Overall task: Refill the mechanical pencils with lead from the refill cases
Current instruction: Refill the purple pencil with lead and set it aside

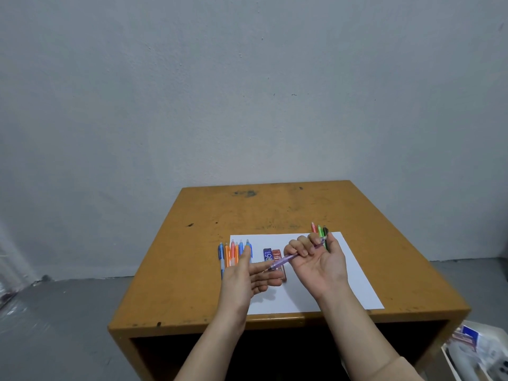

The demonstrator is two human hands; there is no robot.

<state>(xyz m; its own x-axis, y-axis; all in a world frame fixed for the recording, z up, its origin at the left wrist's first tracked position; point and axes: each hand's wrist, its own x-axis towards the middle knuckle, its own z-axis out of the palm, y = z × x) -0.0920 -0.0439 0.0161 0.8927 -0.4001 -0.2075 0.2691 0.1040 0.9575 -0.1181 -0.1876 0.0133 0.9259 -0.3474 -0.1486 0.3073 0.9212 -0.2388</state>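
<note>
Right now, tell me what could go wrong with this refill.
1. The right hand holds the purple pencil by its far half only, slanting down toward the left hand. If that grip slips, it may drop onto the refill cases below.
2. The left hand is close to the row of pencils at the left edge of the paper. A careless sweep could roll them across the table.

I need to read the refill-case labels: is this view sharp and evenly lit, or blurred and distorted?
Head view: soft, even light, no glare; left hand and right hand cast faint shadows on the paper; refill cases show only large print, softly; purple pencil slightly blurred; corners stretched by the wide angle.
</note>
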